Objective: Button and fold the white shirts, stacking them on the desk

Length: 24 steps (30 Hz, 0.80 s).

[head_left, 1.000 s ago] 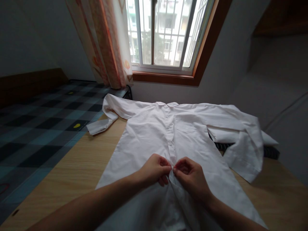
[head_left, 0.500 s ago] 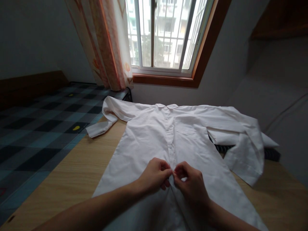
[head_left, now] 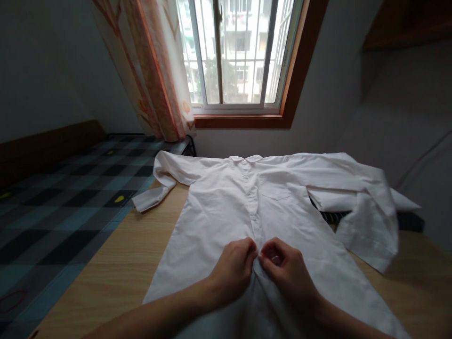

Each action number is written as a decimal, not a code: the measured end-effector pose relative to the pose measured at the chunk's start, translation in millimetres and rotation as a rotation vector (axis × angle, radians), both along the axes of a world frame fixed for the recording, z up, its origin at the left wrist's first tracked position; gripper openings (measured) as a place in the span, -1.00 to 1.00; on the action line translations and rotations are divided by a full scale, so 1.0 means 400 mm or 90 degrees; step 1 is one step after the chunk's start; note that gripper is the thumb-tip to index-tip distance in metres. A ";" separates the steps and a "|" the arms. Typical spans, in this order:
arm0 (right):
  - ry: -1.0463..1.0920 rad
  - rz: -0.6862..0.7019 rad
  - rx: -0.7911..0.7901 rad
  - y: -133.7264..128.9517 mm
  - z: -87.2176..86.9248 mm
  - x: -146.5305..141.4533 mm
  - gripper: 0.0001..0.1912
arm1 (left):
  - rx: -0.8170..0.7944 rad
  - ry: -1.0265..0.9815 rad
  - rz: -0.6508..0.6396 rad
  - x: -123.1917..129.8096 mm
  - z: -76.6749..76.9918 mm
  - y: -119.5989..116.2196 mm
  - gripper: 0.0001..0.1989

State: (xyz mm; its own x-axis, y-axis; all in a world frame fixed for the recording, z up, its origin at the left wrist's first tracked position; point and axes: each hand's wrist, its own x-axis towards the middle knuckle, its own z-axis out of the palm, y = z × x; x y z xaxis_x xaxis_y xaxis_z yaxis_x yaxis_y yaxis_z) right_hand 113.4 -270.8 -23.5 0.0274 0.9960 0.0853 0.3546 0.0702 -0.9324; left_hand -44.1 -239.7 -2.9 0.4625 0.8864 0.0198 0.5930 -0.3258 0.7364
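A white long-sleeved shirt (head_left: 219, 216) lies front up, its collar toward the window and its sleeves spread to both sides. Along its middle runs the button placket (head_left: 253, 207), joined in the upper part. My left hand (head_left: 235, 266) pinches the placket edge low on the shirt front, fingers curled. Close beside it, my right hand (head_left: 286, 268) holds the other edge between thumb and forefinger. The two sets of fingertips nearly meet. Whatever button sits between them is hidden by my fingers. Below the hands the front parts in a fold.
Under the shirt is a wooden tabletop (head_left: 151, 245). A bed with a checked cover (head_left: 81, 202) adjoins it on the left. A dark striped item (head_left: 334, 217) shows beneath the right sleeve. Beyond stand a patterned curtain (head_left: 155, 70) and a barred window (head_left: 240, 61).
My left fingers have curled in more tightly at the placket, and the left wrist has turned. My right hand keeps its pinch. The camera view has shifted slightly.
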 end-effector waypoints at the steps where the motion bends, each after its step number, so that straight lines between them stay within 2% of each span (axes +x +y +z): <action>1: 0.014 0.005 -0.005 0.001 0.000 0.002 -0.93 | 0.002 0.006 -0.001 0.000 0.001 0.000 -0.80; 6: 0.177 0.014 -0.053 0.015 -0.019 0.000 -0.83 | -0.027 0.049 -0.015 -0.004 0.013 0.009 -0.83; 10: 0.280 0.034 -0.099 0.027 -0.027 0.001 -0.74 | 0.001 0.157 -0.040 -0.012 0.017 0.012 -0.83; 13: 0.144 0.048 -0.063 0.024 -0.022 0.007 -0.83 | 0.012 0.198 -0.039 -0.011 0.014 0.009 -0.82; 15: 0.001 0.054 0.012 0.015 -0.017 0.009 -0.90 | 0.019 0.206 -0.031 -0.008 0.010 0.004 -0.81; 19: -0.203 0.098 0.147 -0.002 -0.013 0.005 -0.83 | 0.146 0.240 -0.055 -0.015 0.004 -0.006 -0.82; 21: -0.270 0.122 0.161 -0.004 -0.018 0.011 -0.80 | 0.211 0.259 -0.108 -0.030 0.002 -0.008 -0.66; 24: -0.349 0.151 0.187 0.004 -0.039 0.051 -0.65 | 0.224 0.312 -0.200 -0.067 0.000 -0.001 -0.41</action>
